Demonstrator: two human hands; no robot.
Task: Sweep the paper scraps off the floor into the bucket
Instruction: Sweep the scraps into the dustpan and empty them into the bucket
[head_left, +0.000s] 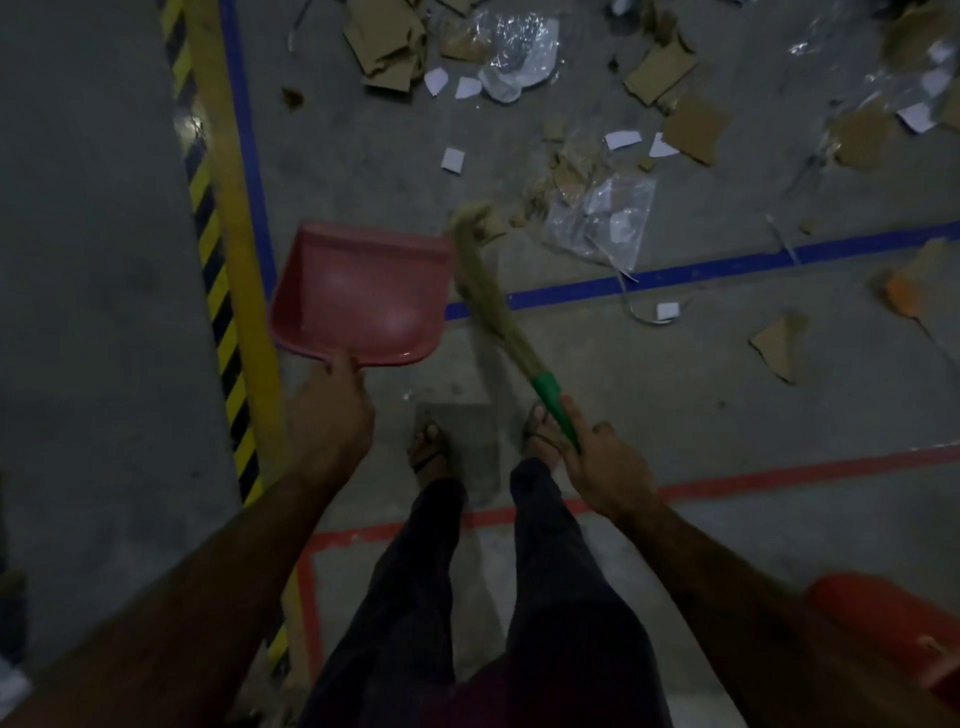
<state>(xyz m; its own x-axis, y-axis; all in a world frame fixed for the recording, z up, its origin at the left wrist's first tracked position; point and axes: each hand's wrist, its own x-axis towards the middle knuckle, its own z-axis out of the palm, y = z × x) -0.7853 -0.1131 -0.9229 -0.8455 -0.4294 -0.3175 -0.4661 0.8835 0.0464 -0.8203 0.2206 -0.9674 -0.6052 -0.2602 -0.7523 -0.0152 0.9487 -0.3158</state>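
Paper scraps (621, 139) beyond broom-gripping fingers (597, 434)

pink dustpan (358, 296) at ten o'clock; straw-tan broom (488, 291) with green handle; white and brown scraps (691, 124) at one; yellow-black striped tape (213, 260), blue line (701, 270), red-orange bucket (893, 623).

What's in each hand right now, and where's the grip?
Left hand grips the red dustpan at its handle; right hand grips the broom by its green handle.
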